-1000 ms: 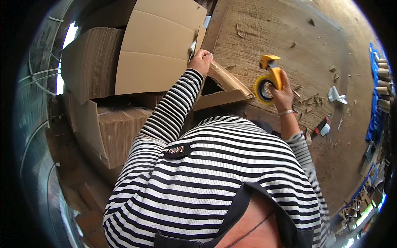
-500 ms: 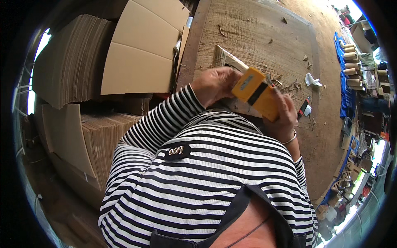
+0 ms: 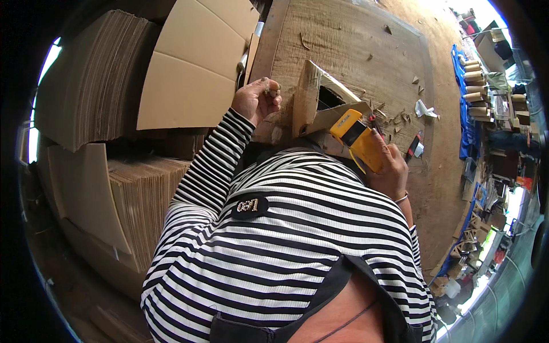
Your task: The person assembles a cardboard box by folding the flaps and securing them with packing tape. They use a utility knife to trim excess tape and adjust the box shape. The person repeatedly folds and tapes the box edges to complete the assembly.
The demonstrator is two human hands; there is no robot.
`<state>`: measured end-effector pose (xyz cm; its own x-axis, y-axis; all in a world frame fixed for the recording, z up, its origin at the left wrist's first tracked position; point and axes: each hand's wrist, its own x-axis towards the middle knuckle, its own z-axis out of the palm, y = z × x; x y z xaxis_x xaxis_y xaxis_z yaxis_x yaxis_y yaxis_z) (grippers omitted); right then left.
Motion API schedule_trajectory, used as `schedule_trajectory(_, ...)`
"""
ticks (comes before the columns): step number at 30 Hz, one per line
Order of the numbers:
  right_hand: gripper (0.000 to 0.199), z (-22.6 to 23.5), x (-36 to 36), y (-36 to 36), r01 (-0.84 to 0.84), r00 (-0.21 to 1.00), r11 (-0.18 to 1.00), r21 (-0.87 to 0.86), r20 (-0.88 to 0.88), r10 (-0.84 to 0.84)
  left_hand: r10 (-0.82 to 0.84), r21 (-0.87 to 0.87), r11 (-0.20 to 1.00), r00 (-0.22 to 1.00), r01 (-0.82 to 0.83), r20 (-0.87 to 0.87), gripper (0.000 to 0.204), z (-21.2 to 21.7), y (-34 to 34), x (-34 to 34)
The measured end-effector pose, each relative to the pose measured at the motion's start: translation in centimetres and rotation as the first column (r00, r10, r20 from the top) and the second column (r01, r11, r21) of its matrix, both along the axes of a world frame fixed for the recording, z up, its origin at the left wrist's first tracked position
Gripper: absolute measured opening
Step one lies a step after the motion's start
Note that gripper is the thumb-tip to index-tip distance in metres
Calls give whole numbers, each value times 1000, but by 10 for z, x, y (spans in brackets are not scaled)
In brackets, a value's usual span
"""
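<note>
My right hand (image 3: 391, 168) is wrapped round a yellow handheld device (image 3: 366, 147) with a dark panel across its face, its exact kind unclear. Just beyond the device stands a small, angular cardboard piece (image 3: 307, 94), apparently an open box with a dark hollow. My left hand (image 3: 255, 102) is raised to the left of that box, apart from it. Its fingers are curled together, and whatever they may pinch is too small to make out.
The worn wooden table (image 3: 343, 31) carries scattered brown scraps (image 3: 403, 117), crumpled white paper (image 3: 424, 108) and a red-and-black cutter-like tool (image 3: 413, 147). Stacked cardboard sheets (image 3: 97, 74) and a large upright panel (image 3: 197, 68) crowd the left. Cardboard tubes (image 3: 473, 86) lie at far right.
My left hand has moved left, away from the yellow device and cardboard box. More of the box now shows. The device has turned slightly in my right hand.
</note>
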<state>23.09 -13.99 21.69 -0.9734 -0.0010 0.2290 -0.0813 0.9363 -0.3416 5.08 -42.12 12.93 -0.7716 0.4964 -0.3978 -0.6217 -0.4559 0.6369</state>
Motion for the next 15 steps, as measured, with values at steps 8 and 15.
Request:
schedule_trajectory(8, 75, -11, -2, -8, 54, 994, 992, 111, 88, -64, -10, -142, 990, 1000, 13, 22, 16, -70, 15, -9)
schedule_trajectory(15, 75, -15, -7, -6, 59, 990, 994, 90, 121, -70, -24, -321, 946, 999, 38, 48, 26, -92, 67, 4)
